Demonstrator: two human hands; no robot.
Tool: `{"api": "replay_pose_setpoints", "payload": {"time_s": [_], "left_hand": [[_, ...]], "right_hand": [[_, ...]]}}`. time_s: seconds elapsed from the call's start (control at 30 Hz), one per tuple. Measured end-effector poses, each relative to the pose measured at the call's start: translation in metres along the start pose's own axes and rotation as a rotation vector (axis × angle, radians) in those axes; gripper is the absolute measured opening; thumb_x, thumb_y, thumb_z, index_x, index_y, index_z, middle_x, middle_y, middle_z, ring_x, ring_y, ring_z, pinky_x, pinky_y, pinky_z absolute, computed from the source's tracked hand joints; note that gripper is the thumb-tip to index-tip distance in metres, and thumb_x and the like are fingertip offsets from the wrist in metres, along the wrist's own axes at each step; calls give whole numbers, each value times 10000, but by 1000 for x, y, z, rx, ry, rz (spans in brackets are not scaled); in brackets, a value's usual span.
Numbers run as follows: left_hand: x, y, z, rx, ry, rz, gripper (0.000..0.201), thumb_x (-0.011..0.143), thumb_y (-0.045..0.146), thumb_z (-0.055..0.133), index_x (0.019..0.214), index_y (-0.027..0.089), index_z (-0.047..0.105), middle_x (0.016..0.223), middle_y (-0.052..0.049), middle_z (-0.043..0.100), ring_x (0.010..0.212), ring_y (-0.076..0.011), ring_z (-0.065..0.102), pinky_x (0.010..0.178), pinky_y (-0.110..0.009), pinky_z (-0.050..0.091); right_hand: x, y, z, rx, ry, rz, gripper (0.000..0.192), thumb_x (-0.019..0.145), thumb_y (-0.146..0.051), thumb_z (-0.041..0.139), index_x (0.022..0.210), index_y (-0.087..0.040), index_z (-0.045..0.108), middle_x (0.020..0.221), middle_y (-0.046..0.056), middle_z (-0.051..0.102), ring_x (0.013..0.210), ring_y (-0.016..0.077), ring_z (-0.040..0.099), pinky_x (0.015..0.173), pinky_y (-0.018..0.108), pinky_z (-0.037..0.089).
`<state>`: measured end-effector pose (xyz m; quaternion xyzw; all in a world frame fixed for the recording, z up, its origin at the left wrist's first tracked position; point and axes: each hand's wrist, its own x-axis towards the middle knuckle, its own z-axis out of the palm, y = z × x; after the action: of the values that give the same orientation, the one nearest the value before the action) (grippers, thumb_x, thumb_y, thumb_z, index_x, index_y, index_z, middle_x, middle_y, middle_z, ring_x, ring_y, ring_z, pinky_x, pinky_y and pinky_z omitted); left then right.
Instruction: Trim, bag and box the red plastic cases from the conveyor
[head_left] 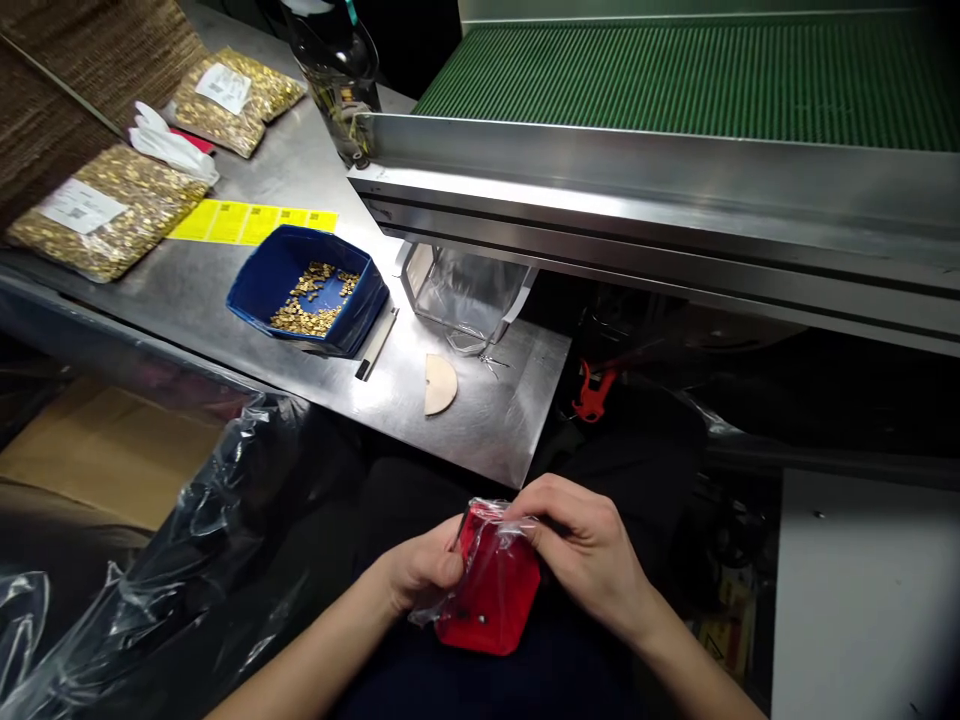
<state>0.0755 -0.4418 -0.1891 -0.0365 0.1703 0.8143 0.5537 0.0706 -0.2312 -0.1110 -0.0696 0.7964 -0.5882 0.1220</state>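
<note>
Over my lap, both hands hold a small red plastic tray (501, 600) wrapped in a clear plastic bag (480, 560). My left hand (420, 572) pinches the bag at the tray's left edge. My right hand (589, 545) grips the bag's top at the tray's upper right corner. A few tiny parts lie inside near the tray's bottom.
On the steel table (487, 420) stand a blue bin (307, 290) of small brass parts, a clear container (465, 295), a tan half-disc (439, 383), yellow labels (251, 220) and bags of brass parts (105, 210). A green conveyor (690, 70) runs behind. Loose plastic film (187, 530) lies at left.
</note>
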Motion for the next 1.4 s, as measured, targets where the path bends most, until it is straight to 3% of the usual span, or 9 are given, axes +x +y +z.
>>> {"api": "replay_pose_setpoints", "payload": {"time_s": [0.3,0.57,0.73,0.87,1.0,1.1,1.2,1.3,1.4], "left_hand": [[16,17,22,652,295,325,846,750,337,894,1447,290,417,1400,-78,525,1295,-272,519,1113,-392,399],[14,-2,11,1236,594,603,976,739,243,882,1534,318,322,1398,-134,493,1258,-343,553,1082,-543,483],[13,7,7,1484,451,740,800,801,146,768,1497,280,396,1410,-132,527,1334,-339,471,1138,-579,426],[8,19,3,1628,285,750,774,824,13,632,1503,299,395,1443,-112,555,1424,-329,404,1194,-616,344],[2,21,-1,1758,209,737,762,805,-56,573,1416,392,498,1642,-61,319,1535,-372,244,1215,-693,243],[3,12,-1,1587,423,695,741,841,49,703,1440,417,468,1694,-64,199,1545,-381,238,1199,-646,312],[6,3,3,917,725,408,731,872,271,776,1506,297,412,1569,-156,432,1415,-352,472,1114,-538,453],[6,6,8,286,692,88,558,952,534,640,1350,147,588,1251,-174,693,1199,-345,651,1009,-483,532],[3,20,15,-37,535,73,652,968,698,484,1178,119,700,1119,-162,751,1137,-338,686,1003,-470,539]], "right_hand": [[-4,-2,7,-73,248,128,117,936,-190,681,917,-247,782,953,13,765,903,164,711,833,265,549],[-6,26,34,867,393,598,238,786,-387,868,880,-191,770,802,13,731,722,124,624,716,237,515],[-11,33,32,1049,267,636,285,719,-345,924,819,-152,741,759,0,681,667,101,589,658,220,499],[-11,38,21,874,143,615,337,759,-399,896,949,-165,745,817,6,683,711,109,574,695,235,470],[-10,36,8,631,-82,562,355,813,-477,832,910,-142,770,758,-6,636,667,99,477,634,228,384],[-9,28,4,565,-161,524,353,849,-505,783,869,-153,779,729,-9,637,678,123,519,666,248,419],[-9,18,5,450,-128,381,260,921,-442,717,938,-194,795,881,18,713,861,184,644,850,306,487],[-12,10,9,212,-113,232,129,953,-267,678,923,-219,794,994,21,721,934,183,667,872,292,492],[-17,8,15,40,-180,135,163,949,-139,643,927,-222,783,963,11,704,878,156,664,798,259,493]]}}
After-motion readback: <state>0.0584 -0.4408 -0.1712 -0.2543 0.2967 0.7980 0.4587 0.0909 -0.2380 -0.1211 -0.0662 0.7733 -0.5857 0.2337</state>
